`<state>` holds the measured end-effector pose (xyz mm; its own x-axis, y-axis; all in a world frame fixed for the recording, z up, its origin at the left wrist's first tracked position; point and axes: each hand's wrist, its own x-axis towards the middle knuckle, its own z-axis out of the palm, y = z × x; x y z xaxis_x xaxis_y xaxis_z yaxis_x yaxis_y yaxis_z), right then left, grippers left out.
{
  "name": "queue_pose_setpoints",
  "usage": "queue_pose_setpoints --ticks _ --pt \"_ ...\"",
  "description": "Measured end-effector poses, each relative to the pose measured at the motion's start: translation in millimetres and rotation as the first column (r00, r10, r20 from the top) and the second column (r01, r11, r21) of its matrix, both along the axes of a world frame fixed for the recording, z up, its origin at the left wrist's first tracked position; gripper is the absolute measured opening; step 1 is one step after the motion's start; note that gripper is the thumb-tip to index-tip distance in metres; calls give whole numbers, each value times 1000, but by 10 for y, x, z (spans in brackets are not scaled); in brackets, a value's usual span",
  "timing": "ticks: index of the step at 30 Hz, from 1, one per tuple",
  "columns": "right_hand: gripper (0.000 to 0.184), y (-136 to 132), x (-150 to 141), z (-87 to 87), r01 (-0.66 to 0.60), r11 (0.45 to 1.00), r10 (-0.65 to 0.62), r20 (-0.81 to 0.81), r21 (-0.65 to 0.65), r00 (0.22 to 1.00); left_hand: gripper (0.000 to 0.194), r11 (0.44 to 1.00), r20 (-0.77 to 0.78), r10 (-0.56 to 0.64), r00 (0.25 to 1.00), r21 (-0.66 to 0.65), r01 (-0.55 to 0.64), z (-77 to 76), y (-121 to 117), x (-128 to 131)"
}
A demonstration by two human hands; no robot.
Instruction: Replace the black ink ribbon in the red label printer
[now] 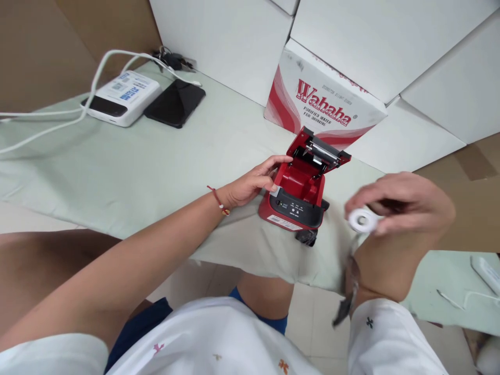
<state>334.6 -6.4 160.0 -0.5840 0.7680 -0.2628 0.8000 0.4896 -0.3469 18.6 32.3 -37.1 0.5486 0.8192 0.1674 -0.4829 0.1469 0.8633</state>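
Observation:
A small red and black receipt printer sits near the table's front edge with its lid raised, and its red paper bay shows bare inside. My left hand grips the printer's left side, thumb on the grey corner piece and fingers along the wall by the hinge. To the right of the printer, my right hand is held up, pinching a white paper roll whose round end and core face the camera. The right hand is slightly blurred. Roll and printer are apart.
Behind the printer stands a Wahaha water carton against white boxes. At the back left lie a black phone, a white device with a white cable, and keys. A black plug juts from the printer's front right.

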Motion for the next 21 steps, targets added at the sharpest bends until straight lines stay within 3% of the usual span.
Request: queue_pose_setpoints --ticks 1,4,7,12,21 --pt "72 36 -179 -17 -55 995 51 -48 -78 998 77 1000 5 1 1000 7 -1 2 -1 0" --pt "42 148 -696 -123 7 996 -15 -93 -92 996 76 1000 17 4 1000 15 -4 11 -5 0" --pt "36 202 -1007 -296 107 993 -108 -19 -43 994 75 1000 10 2 1000 10 -3 33 -13 2" --pt "34 228 -1113 -484 126 988 -134 96 90 986 76 1000 -12 18 1000 -14 -18 67 -20 11" --pt "31 262 -1150 -495 42 995 -63 261 87 963 76 999 -34 23 999 36 -22 12 -5 7"
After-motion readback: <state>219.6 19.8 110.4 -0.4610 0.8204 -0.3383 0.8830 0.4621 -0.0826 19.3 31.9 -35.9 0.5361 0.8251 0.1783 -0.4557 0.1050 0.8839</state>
